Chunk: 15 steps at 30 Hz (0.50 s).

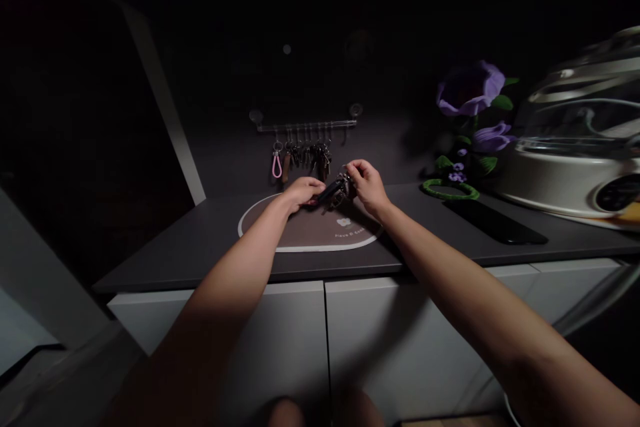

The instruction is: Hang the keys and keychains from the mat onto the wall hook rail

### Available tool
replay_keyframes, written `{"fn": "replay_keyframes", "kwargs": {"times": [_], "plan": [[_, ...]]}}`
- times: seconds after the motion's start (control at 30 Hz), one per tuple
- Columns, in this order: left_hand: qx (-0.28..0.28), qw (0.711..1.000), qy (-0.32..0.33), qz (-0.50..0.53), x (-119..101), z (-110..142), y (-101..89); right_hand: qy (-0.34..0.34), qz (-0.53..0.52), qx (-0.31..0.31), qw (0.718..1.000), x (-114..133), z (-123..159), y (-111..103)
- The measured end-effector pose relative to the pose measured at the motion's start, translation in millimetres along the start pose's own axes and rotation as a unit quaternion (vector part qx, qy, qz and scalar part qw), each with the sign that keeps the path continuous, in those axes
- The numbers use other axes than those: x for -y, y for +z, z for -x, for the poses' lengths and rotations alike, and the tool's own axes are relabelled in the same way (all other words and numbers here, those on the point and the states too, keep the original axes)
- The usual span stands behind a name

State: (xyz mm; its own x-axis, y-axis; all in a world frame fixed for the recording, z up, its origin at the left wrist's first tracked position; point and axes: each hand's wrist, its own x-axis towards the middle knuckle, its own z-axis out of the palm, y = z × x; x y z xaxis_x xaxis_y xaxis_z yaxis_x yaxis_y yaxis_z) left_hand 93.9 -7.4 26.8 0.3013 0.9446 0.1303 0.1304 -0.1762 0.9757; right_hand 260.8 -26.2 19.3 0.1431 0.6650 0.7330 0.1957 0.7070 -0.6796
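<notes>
Both hands meet over a dark oval mat [305, 237] with a white border on a dark countertop [200, 247]. My left hand [301, 191] is closed around a dark key fob in a bunch of keys [334, 192]. My right hand [367, 185] pinches the other end of the same bunch, at its metal ring. The bunch hovers just above the mat. On the wall behind, a rail of hooks [306, 125] carries several more key sets [311, 155], one with a pink loop [277, 165].
Purple artificial flowers [473, 97] and a green ring [449, 189] stand at the right. A black flat object [495, 221] lies on the counter beside a white appliance with a clear lid [575, 147]. White cabinet doors [300, 347] are below. The scene is dim.
</notes>
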Motion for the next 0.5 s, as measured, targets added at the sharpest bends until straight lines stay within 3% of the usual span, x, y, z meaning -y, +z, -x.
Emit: {"fn": "replay_keyframes", "kwargs": {"times": [0.1,0.23,0.5], "plan": [[-0.047,0.991,0.121,-0.029,-3.3,0.6,2.3,0.014,-0.005,0.000,1.000,3.5,0.5,0.3],[-0.037,0.971,0.234,-0.019,-9.9,3.7,7.5,0.017,0.008,0.019,1.000,6.4,2.1,1.5],[-0.028,0.966,0.255,-0.023,-9.5,2.2,14.0,-0.009,0.013,0.043,0.999,9.8,3.7,3.8]]}}
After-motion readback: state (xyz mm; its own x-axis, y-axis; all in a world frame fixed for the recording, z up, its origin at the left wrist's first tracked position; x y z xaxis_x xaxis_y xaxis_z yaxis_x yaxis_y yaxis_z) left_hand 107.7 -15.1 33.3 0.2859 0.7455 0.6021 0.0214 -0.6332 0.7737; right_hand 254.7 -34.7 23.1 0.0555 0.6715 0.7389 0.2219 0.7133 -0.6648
